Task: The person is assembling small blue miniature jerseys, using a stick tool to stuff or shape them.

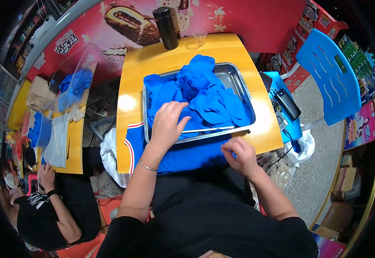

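A shallow metal tray on the yellow table holds a loose heap of blue petal-shaped pieces, thin like cloth. Over the tray's near left part, my left hand reaches in with its fingers extended and thumb apart, and no piece shows in its grasp. My right hand is at the table's front edge, just outside the tray's near right corner. Its fingers are curled together in a pinch; whatever they may hold is too small to make out. Blue cloth with red-and-white trim lies between the tray and my body.
A black flask and a clear plastic cup stand at the far table edge. On the right are a blue chair and a blue stand with a black device. At left, another person sits by a second table with a blue tub.
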Demonstrator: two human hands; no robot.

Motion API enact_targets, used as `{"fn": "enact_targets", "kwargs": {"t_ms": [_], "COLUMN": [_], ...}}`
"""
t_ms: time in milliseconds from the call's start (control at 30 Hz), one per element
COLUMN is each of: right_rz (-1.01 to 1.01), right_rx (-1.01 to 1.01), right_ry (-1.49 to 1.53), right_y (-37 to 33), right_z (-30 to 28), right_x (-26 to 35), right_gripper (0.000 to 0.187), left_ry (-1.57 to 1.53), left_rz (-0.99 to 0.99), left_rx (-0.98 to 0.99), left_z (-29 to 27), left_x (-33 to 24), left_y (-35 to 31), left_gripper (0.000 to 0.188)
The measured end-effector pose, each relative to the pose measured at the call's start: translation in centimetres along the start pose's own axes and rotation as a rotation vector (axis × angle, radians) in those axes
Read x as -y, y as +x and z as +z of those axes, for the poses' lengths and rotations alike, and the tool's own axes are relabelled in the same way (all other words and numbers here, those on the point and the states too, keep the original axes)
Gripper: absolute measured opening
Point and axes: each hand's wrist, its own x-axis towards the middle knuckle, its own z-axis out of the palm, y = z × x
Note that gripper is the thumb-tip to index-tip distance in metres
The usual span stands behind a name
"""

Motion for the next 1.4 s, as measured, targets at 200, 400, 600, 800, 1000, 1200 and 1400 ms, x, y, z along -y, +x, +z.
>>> {"fn": "enact_targets", "kwargs": {"t_ms": [200,400,600,800,1000,1200,1400], "right_rz": [0.121,0.101,0.341,0.737,0.823,0.825,0.795], "right_rx": [-0.044,-0.045,-0.071,-0.136,-0.168,-0.027,-0.014], "right_ry": [-0.031,0.046,0.418,1.055,1.071,1.149,0.890], "right_y": [2.8,1.6,1.1,1.4,1.7,1.5,2.7], "right_z": [1.2,2.7,3.5,3.8,2.9,3.4,1.8], "right_x": [-0.7,-0.2,0.1,2.5,2.2,1.9,2.8], "right_gripper": [0.020,0.018,0.019,0.017,0.017,0.013,0.014], "left_ry": [0.193,0.156,-0.281,-1.091,-1.217,-1.395,-1.228], "left_rz": [-0.021,-0.111,-0.147,-0.559,-0.693,-0.775,-0.795], "left_rx": [0.040,0.007,-0.334,-0.243,-0.244,-0.322,-0.238], "left_z": [1.6,0.5,-2.0,-0.5,0.6,1.3,0.6], "left_x": [1.7,1.3,-3.0,-6.7,-6.5,-6.9,-7.4], "left_y": [0.5,0.4,0.0,-4.3,-5.8,-5.1,-5.6], "left_gripper": [0.044,0.030,0.007,0.010,0.011,0.013,0.013]}}
